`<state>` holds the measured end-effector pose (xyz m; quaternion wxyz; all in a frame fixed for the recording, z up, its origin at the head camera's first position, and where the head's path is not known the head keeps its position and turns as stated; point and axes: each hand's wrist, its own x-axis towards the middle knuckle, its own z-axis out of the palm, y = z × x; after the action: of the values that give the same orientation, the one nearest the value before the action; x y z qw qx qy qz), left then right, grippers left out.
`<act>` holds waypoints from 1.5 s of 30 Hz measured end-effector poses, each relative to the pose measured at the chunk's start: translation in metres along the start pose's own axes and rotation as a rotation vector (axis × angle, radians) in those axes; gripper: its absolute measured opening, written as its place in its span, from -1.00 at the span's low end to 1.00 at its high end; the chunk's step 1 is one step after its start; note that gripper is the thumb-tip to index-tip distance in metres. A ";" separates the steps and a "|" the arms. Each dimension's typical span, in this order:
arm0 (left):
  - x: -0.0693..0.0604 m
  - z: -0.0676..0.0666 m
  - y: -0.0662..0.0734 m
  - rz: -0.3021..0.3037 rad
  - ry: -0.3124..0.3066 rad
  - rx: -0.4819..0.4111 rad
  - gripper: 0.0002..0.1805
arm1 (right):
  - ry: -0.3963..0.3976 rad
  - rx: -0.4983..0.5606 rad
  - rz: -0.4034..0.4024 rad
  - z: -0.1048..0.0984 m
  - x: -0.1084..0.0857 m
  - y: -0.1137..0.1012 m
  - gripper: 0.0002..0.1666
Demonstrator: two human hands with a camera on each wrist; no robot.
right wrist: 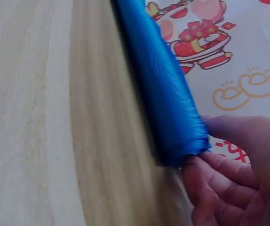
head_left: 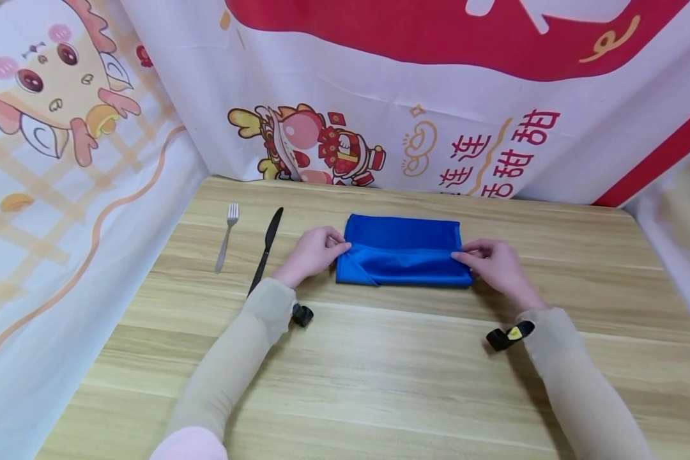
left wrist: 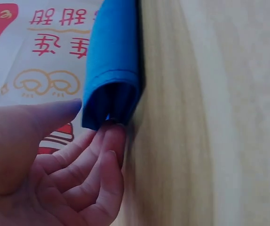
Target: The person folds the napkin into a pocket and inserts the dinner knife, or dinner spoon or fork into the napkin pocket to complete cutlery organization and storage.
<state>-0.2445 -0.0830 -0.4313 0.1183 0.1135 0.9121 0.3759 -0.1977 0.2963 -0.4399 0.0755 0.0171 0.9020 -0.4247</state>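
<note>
A blue cloth (head_left: 402, 233), folded into a flat rectangle, lies on the wooden table with a band folded over its front half and a small diagonal fold at the front left. The left hand (head_left: 315, 251) pinches its left edge, thumb on top; in the left wrist view the fingertips touch the open end of the folded cloth (left wrist: 114, 52). At the right edge the right hand (head_left: 496, 265) pinches the fold between thumb and fingers. The right wrist view shows its fingers (right wrist: 198, 181) against the layered end of the cloth (right wrist: 165, 89).
Left of the cloth lie a fork (head_left: 227, 239) and a black knife (head_left: 268, 246), the knife's lower end beside the left sleeve. A printed fabric backdrop (head_left: 414, 83) stands along the back edge of the wooden table (head_left: 379, 383).
</note>
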 end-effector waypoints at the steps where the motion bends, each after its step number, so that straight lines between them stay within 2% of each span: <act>1: -0.003 -0.001 0.000 -0.008 -0.012 -0.008 -0.65 | -0.019 0.013 0.014 -0.002 -0.002 0.000 -0.29; 9: -0.032 -0.009 0.002 -0.048 -0.099 -0.022 -0.64 | -0.146 0.034 0.075 -0.014 -0.027 -0.001 -0.23; 12: -0.038 -0.008 0.002 -0.012 -0.152 -0.007 -0.69 | -0.171 0.021 0.075 -0.014 -0.034 -0.001 -0.27; 16: -0.042 -0.006 0.000 0.050 -0.192 0.003 -0.74 | -0.188 -0.007 0.024 -0.012 -0.041 -0.001 -0.40; 20: -0.047 -0.007 0.000 0.064 -0.243 0.014 -0.72 | -0.217 -0.011 0.011 -0.013 -0.048 -0.001 -0.50; 23: -0.050 -0.010 0.002 0.043 -0.277 0.001 -0.73 | -0.241 -0.006 0.014 -0.014 -0.050 -0.001 -0.50; 27: -0.046 -0.014 0.003 0.018 -0.225 -0.026 -0.65 | -0.219 0.014 0.002 -0.013 -0.046 0.000 -0.44; 31: -0.036 -0.013 0.002 0.047 -0.173 -0.027 -0.50 | -0.161 0.014 -0.027 -0.011 -0.038 0.000 -0.39; 36: -0.027 -0.011 0.001 0.091 -0.169 -0.050 -0.64 | -0.115 -0.014 -0.066 -0.006 -0.031 0.001 -0.49; 40: -0.022 -0.009 0.000 0.105 -0.136 -0.075 -0.74 | -0.060 0.019 -0.106 -0.005 -0.028 0.005 -0.58; 45: -0.015 -0.005 -0.004 0.099 -0.119 0.001 -0.74 | -0.021 -0.022 -0.128 -0.003 -0.025 0.010 -0.59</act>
<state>-0.2326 -0.0931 -0.4285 0.1537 0.1806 0.8968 0.3736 -0.1727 0.3057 -0.4422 0.0580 -0.0458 0.9051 -0.4186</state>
